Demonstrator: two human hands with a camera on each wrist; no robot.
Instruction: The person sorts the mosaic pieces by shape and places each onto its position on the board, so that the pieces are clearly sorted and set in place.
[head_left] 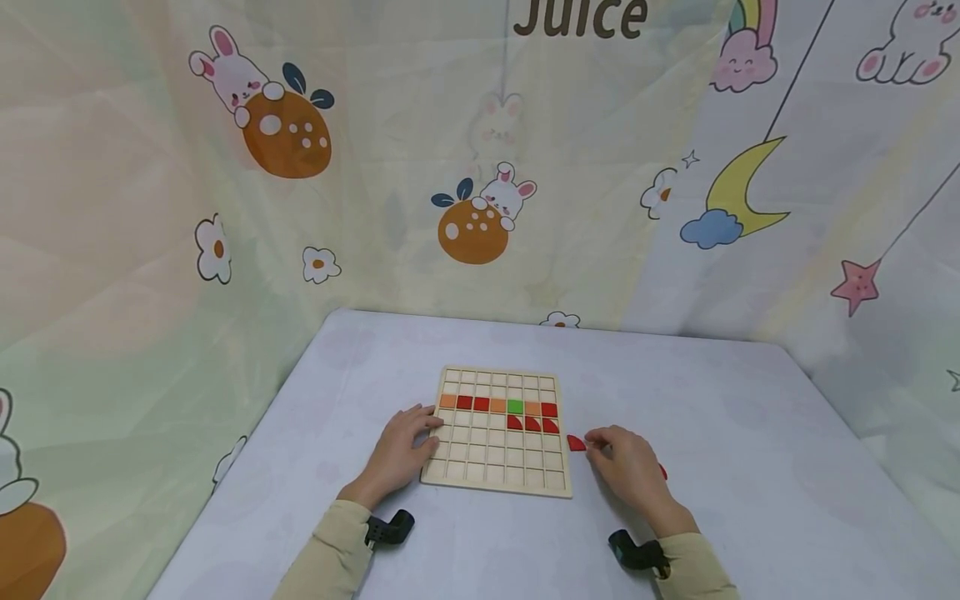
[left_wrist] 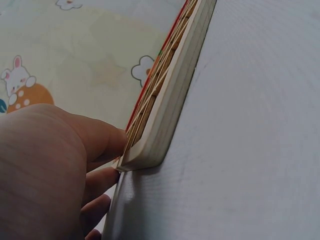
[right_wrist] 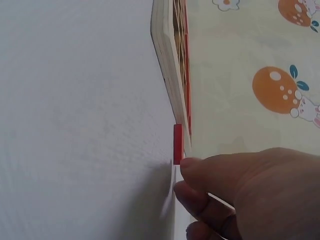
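Observation:
My left hand point(head_left: 406, 443) rests at the left edge of a wooden grid board point(head_left: 480, 461), thumb and fingers touching its rim point(left_wrist: 150, 141). Right of the board, my right hand point(head_left: 630, 467) pinches the end of a flat red quarter-circle piece point(head_left: 576, 443) with its fingertips. Seen edge-on in the right wrist view, this red piece point(right_wrist: 178, 144) is close beside the board point(right_wrist: 162, 42), and my thumb overlaps its near end. One row across the board has orange, red and green squares point(head_left: 514, 407). Below its right end sit 3 red quarter-circle pieces point(head_left: 532, 424).
Another red piece point(head_left: 663, 472) shows partly behind my right hand. The board lies on a table with a pale cloth point(head_left: 495, 550). A printed fabric backdrop point(head_left: 390, 217) rises behind the table and along its sides.

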